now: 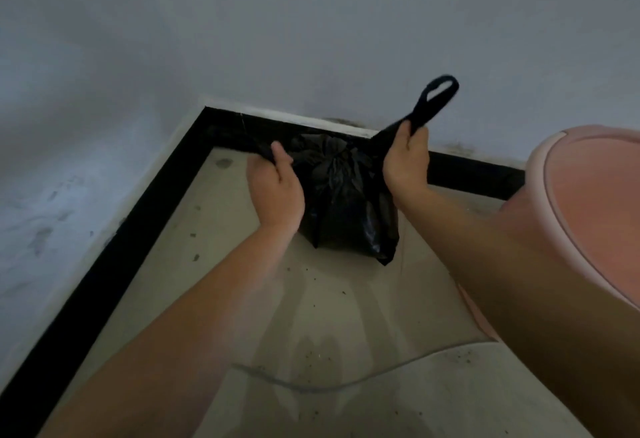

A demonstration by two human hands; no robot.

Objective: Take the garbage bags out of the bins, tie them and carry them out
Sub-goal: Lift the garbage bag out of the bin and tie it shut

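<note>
A black garbage bag (346, 202) hangs between my hands in the room's corner, its mouth gathered at the top. My left hand (277, 185) grips the bag's left handle strip, pulled out to the left. My right hand (405, 160) grips the right handle strip, whose looped end (438, 93) sticks up past my fist. A pink bin (595, 216) with its lid on stands at the right edge, beside my right forearm.
Grey walls meet in a corner behind the bag, edged by a black skirting board (114, 247). The beige tiled floor (329, 333) is stained and speckled with dirt. A thin cable (311, 387) lies across the floor near me.
</note>
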